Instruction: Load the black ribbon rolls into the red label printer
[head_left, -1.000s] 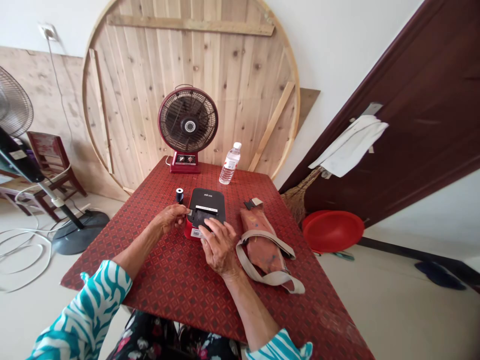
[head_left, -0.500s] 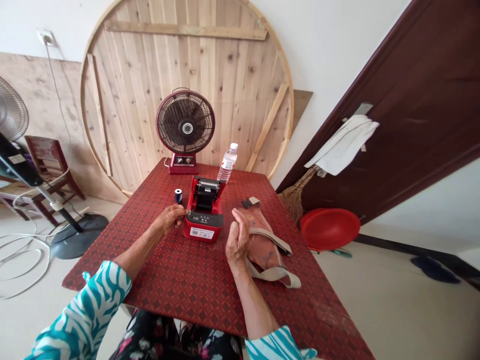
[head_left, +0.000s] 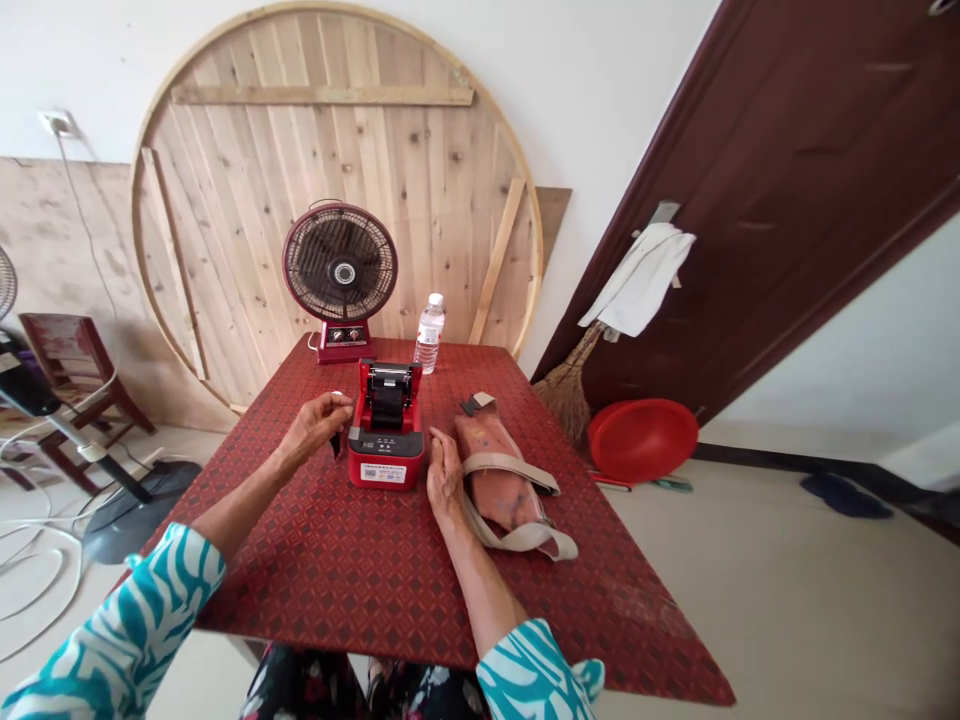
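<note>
A red and black label printer [head_left: 385, 455] stands on the table with its lid raised and black inner parts showing. Left of it, my left hand [head_left: 315, 425] is closed around a small roll of black ribbon [head_left: 336, 443]; fingers cover most of the roll, and a white end shows at the top. My right hand [head_left: 446, 475] rests at the printer's right side, fingers stretched and nothing in it; I cannot tell whether it touches the casing. Right of that hand lies an orange-brown pouch [head_left: 491, 440] with a beige strap.
The table [head_left: 337, 570] has a red patterned cover. At its far end are a red fan [head_left: 341, 275] and a water bottle [head_left: 429, 335]. A round wooden board [head_left: 405, 200] leans on the wall. To the right are a broom [head_left: 568, 392] and a red basin [head_left: 645, 440].
My left hand has left the printer's edge and taken hold of the black roll that stood on the table. The right hand has come closer to the printer. The view has shifted.
</note>
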